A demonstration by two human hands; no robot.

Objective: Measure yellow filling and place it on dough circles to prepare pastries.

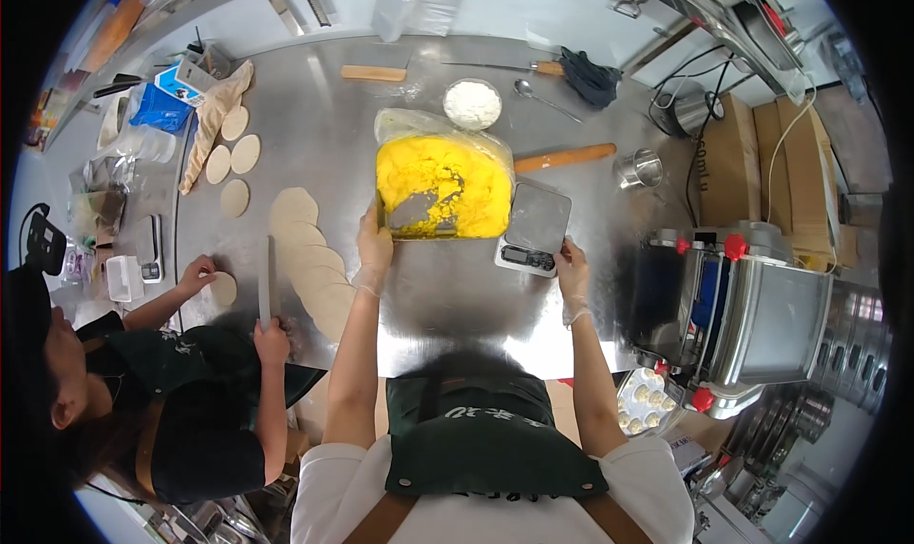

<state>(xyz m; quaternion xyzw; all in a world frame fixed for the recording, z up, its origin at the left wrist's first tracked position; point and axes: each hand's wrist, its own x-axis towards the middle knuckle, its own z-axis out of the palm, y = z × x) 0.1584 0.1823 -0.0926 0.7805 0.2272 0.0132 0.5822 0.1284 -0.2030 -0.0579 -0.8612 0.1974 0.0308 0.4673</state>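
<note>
A tray of bright yellow filling (447, 178), lined with clear plastic, stands in the middle of the steel table (447, 296); a metal scraper lies in the filling. My left hand (373, 249), in a thin clear glove, grips the tray's near left corner. My right hand (572, 270), gloved too, touches the near right corner of a small silver kitchen scale (533, 228) that stands just right of the tray.
A row of overlapping dough rounds (309, 254) lies left of my left hand. A co-worker at the left presses a dough round (224, 288) and holds a long blade (265, 282). Flour bowl (472, 103), rolling pin (565, 157), metal cup (639, 169); a steel machine (752, 316) at right.
</note>
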